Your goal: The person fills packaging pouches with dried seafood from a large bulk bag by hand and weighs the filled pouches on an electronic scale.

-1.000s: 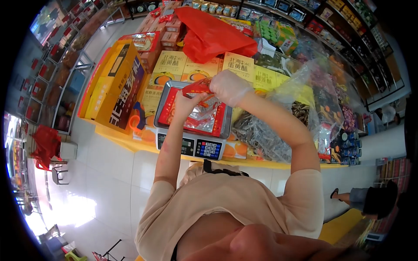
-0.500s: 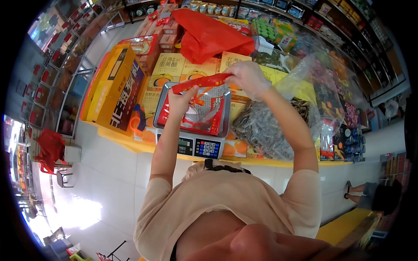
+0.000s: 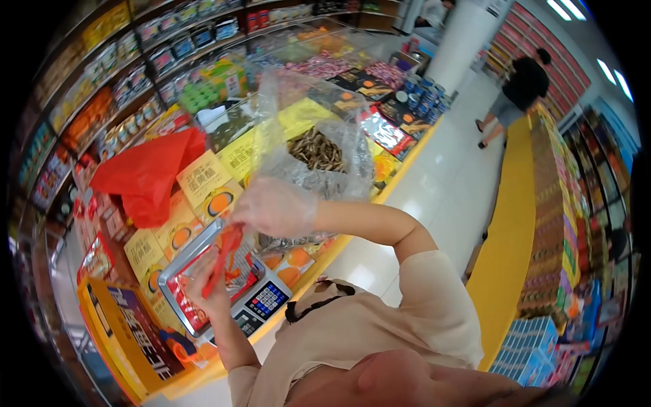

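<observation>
A red printed pouch with a clear window [image 3: 239, 270] lies on the metal tray of a digital scale [image 3: 266, 298]. My left hand [image 3: 207, 285] is closed on the near end of the pouch's raised red top edge. At the other end, my right hand [image 3: 277, 207], in a clear plastic glove, pinches the same edge; its fingertips are partly hidden. Just beyond the right hand stands a large clear plastic bag [image 3: 349, 159] of small dried fish [image 3: 317, 150]. Yellow boxes [image 3: 205, 182] with round orange pictures lie beside the scale.
A red plastic bag [image 3: 150, 173] lies across the boxes. A yellow carton [image 3: 125, 336] stands at the table's near left corner, beside an orange-and-blue tape dispenser [image 3: 182, 347]. Cans [image 3: 424, 95] stand at the far right end. A person [image 3: 522, 85] in dark clothes stands in the aisle.
The view has swung to the right, bringing the aisle and shelves into sight. Both hands still hold the pouch's top edge, which now looks narrower and more bunched between them.
</observation>
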The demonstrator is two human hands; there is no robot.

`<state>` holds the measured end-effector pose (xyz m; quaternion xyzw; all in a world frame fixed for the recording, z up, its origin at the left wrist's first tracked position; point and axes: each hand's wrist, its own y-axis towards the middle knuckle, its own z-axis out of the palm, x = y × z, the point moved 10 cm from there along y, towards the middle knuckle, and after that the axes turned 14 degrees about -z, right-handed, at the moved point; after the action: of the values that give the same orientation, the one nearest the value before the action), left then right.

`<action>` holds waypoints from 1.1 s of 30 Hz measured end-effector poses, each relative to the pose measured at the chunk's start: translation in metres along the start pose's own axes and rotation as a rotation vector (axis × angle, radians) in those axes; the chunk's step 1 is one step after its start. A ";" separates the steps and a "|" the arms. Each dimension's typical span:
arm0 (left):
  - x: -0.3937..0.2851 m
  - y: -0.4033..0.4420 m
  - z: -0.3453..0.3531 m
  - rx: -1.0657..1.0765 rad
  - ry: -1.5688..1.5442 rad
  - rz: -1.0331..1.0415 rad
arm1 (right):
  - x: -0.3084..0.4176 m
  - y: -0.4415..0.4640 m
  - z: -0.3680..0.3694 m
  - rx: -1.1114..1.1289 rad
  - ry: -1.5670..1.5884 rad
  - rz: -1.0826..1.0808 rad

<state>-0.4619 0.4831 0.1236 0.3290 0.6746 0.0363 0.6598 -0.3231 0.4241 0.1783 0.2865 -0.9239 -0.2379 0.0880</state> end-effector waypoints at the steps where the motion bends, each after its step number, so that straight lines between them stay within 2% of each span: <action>1: -0.008 -0.003 0.011 0.062 -0.042 0.036 | 0.008 -0.010 -0.002 0.008 0.083 0.016; 2: -0.015 -0.006 0.020 0.124 -0.082 0.071 | 0.014 -0.020 -0.013 -0.008 0.062 0.051; 4: -0.017 -0.012 0.038 0.237 -0.129 0.110 | 0.024 -0.044 -0.016 0.143 0.032 0.203; 8: -0.031 -0.031 0.072 0.393 -0.189 0.092 | 0.047 -0.091 -0.020 0.100 -0.122 0.319; 10: -0.033 -0.045 0.094 0.433 -0.191 0.058 | 0.054 -0.119 -0.043 -0.142 -0.168 0.396; 12: -0.033 -0.060 0.118 0.460 -0.182 0.032 | 0.064 -0.144 -0.049 -0.137 -0.130 0.442; 14: -0.049 -0.086 0.149 0.571 -0.181 0.143 | 0.075 -0.173 -0.052 -0.131 -0.089 0.484; 16: -0.062 -0.108 0.179 0.634 -0.195 0.128 | 0.088 -0.215 -0.052 -0.188 -0.075 0.552; 23: -0.119 -0.212 0.326 0.763 -0.173 0.177 | 0.140 -0.393 -0.115 -0.319 -0.218 0.805; 25: -0.136 -0.251 0.376 0.885 -0.210 0.171 | 0.161 -0.443 -0.148 -0.442 -0.311 0.801; 26: -0.146 -0.266 0.397 0.889 -0.207 0.160 | 0.169 -0.468 -0.157 -0.440 -0.302 0.809; 28: -0.169 -0.305 0.452 1.074 -0.215 0.125 | 0.184 -0.524 -0.177 -0.441 -0.282 0.902; 29: -0.181 -0.319 0.474 1.080 -0.218 0.125 | 0.191 -0.546 -0.188 -0.441 -0.285 0.908; 31: -0.191 -0.343 0.518 1.150 -0.364 -0.059 | 0.201 -0.598 -0.209 -0.466 -0.329 1.063; 33: -0.175 -0.373 0.566 1.187 -0.400 -0.125 | 0.209 -0.639 -0.227 -0.483 -0.400 1.111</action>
<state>-0.1077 -0.1119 0.0237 0.5994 0.4612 -0.4453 0.4793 -0.1151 -0.2455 0.0679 -0.3130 -0.8537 -0.4072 0.0863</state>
